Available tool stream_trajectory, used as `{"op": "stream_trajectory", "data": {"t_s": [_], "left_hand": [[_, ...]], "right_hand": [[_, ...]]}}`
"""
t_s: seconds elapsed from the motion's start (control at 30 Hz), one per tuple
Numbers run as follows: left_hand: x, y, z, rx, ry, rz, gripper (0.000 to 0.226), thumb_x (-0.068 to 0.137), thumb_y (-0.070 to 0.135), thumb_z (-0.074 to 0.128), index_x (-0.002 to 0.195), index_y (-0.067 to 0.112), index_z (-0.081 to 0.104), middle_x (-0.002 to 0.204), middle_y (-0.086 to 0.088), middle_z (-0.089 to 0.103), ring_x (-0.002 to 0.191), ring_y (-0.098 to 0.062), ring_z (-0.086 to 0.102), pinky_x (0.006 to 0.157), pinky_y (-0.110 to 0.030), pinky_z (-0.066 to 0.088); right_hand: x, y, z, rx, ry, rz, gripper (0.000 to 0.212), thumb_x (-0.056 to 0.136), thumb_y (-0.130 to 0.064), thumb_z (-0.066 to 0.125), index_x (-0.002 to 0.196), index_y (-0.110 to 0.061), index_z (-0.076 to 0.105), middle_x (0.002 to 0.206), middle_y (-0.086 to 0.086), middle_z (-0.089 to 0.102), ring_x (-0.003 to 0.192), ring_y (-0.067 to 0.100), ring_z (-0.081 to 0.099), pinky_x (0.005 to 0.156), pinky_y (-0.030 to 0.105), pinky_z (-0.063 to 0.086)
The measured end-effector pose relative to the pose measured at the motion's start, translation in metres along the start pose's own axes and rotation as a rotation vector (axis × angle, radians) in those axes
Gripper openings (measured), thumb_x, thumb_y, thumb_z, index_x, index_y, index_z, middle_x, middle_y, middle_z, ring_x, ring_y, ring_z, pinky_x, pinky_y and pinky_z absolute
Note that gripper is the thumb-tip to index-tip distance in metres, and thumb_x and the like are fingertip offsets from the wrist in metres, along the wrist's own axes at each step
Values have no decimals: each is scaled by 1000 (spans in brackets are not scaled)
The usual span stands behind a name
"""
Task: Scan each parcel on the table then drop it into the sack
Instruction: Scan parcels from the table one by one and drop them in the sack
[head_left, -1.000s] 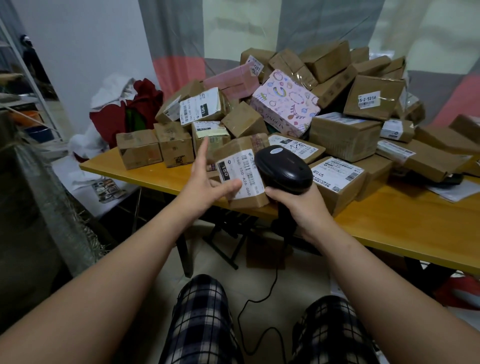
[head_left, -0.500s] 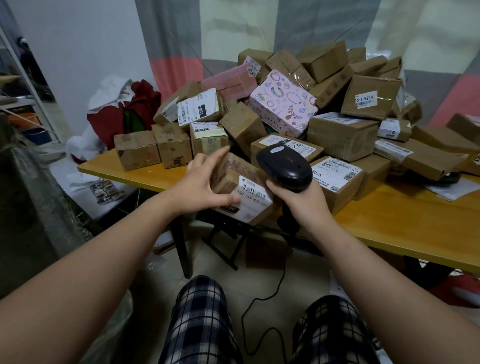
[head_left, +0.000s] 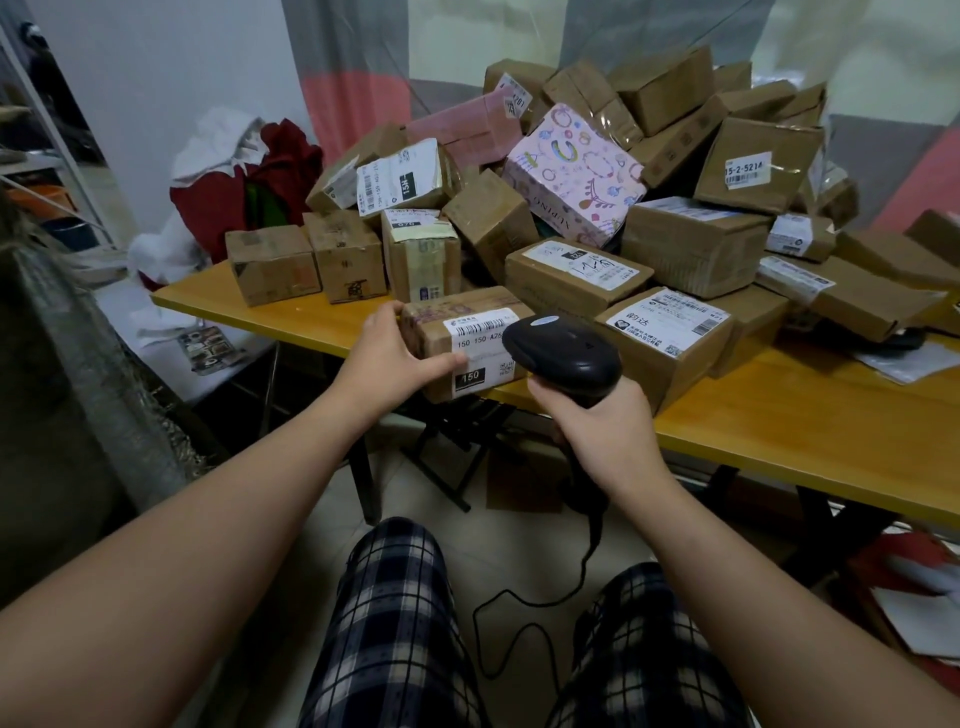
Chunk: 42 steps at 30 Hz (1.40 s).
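Observation:
My left hand (head_left: 387, 358) grips a small brown parcel (head_left: 457, 322) by its left end, at the front edge of the yellow table (head_left: 779, 410). Its white label with a barcode and "150" faces me. My right hand (head_left: 597, 421) holds a black corded barcode scanner (head_left: 563, 353) by the handle, its head just right of the label and covering the parcel's right end. A heap of several more cardboard parcels (head_left: 696, 249) covers the table behind. The grey woven sack (head_left: 78, 374) stands at the far left, only partly in view.
A pink patterned box (head_left: 571, 171) lies high in the heap. Red and white cloth (head_left: 249, 176) is piled past the table's left end. The scanner cable (head_left: 519, 608) trails over the floor between my knees. Papers lie under the table's left end.
The parcel has turned in my left hand, from tilted to level with its label toward me. The scanner head has come in close over the label's right side.

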<state>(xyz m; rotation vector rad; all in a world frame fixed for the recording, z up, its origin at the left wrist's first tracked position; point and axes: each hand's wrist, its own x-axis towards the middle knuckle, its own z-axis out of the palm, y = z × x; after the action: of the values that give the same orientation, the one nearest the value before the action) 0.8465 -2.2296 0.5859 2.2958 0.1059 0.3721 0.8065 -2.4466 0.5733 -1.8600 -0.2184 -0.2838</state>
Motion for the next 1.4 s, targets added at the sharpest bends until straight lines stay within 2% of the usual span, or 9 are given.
{"op": "stream_trajectory", "data": {"t_s": [0.2, 0.33, 0.43, 0.7, 0.87, 1.13, 1.23, 1.33, 1.4], "left_hand": [[-1, 5, -2, 1, -74, 20, 76, 79, 28, 76, 141, 11, 36, 143, -9, 38, 123, -18, 41, 91, -22, 32], [-3, 7, -3, 77, -34, 15, 92, 73, 44, 79, 145, 11, 32, 143, -9, 39, 124, -22, 46, 100, -29, 40], [-2, 6, -2, 111, 2, 32, 96, 66, 52, 81, 142, 14, 37, 139, -7, 44, 114, -22, 55, 97, -40, 50], [2, 2, 2, 91, 37, 61, 96, 68, 48, 81, 144, 14, 34, 143, -5, 40, 130, -19, 42, 105, -37, 44], [7, -8, 4, 96, 41, 47, 99, 62, 58, 81, 141, 15, 39, 137, -3, 46, 116, -22, 54, 97, -44, 51], [3, -15, 4, 37, 69, 69, 101, 62, 57, 81, 143, 15, 36, 137, -4, 44, 113, -23, 54, 95, -41, 51], [-14, -24, -5, -53, 87, 59, 101, 62, 56, 81, 143, 16, 35, 135, -1, 45, 98, -11, 56, 77, -20, 50], [-39, -51, -24, -152, 154, -4, 113, 49, 70, 77, 139, 18, 36, 128, -1, 49, 93, -10, 57, 79, -25, 52], [-58, -78, -41, -228, 221, -77, 110, 48, 65, 83, 137, 19, 36, 121, 4, 51, 95, -13, 60, 82, -29, 54]], "right_hand": [[-3, 7, -5, -10, -12, 27, 28, 78, -34, 74, 99, -16, 72, 72, -10, 64, 76, 10, 63, 68, 24, 46], [-4, 6, -7, -24, -22, 24, 15, 80, -32, 74, 88, -20, 69, 66, -12, 62, 70, 9, 61, 65, 22, 44], [-5, 4, -9, -26, -23, 18, 15, 80, -32, 73, 89, -21, 69, 65, -12, 61, 69, 9, 61, 64, 21, 44], [-6, 5, -12, -33, -53, 21, 18, 83, -29, 72, 96, -18, 69, 64, -11, 60, 66, 6, 60, 60, 16, 42], [-9, 9, -13, -33, -73, 7, 8, 83, -29, 73, 82, -25, 65, 60, -13, 59, 64, 5, 59, 62, 18, 43], [-9, 5, -7, 46, -107, -31, 7, 83, -25, 73, 85, -23, 67, 57, -15, 62, 59, 1, 60, 58, 16, 45], [-6, -1, 6, 121, -205, -44, 11, 83, -18, 72, 91, -24, 66, 61, -20, 64, 63, -5, 60, 61, 10, 44], [-1, -10, 35, 147, -314, -102, 26, 81, -9, 74, 97, -28, 67, 70, -23, 67, 71, -8, 61, 69, 11, 45], [4, -13, 63, 160, -384, -98, 29, 78, -7, 76, 99, -25, 67, 82, -20, 70, 80, -7, 64, 73, 11, 46]]}}
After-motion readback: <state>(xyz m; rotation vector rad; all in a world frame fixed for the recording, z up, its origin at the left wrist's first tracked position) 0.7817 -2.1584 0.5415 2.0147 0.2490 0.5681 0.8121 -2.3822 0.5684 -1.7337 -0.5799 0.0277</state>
